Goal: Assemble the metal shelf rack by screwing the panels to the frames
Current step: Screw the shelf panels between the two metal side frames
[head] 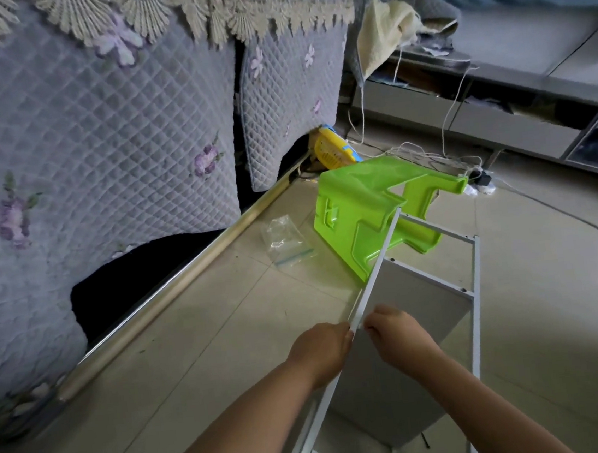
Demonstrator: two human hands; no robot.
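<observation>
Both my hands meet at the near rail of the white metal frame point(375, 268). Left hand point(322, 353): fingers curled against the rail's outer side, pinching it. Right hand point(399, 334): fingers clenched on the inner side, fingertips touching the rail; whether they hold a screw, cannot tell. Grey panel point(405, 300) stands just beyond my right fingers, between the two rails. Green plastic stool point(357, 198) lies tipped past my fingertips, under the frame's far end. Clear bag point(284, 239) on the floor, beyond my left fingers.

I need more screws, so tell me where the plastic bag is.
The plastic bag lies on the floor tiles, upper middle of the head view, just left of the green stool.
</observation>
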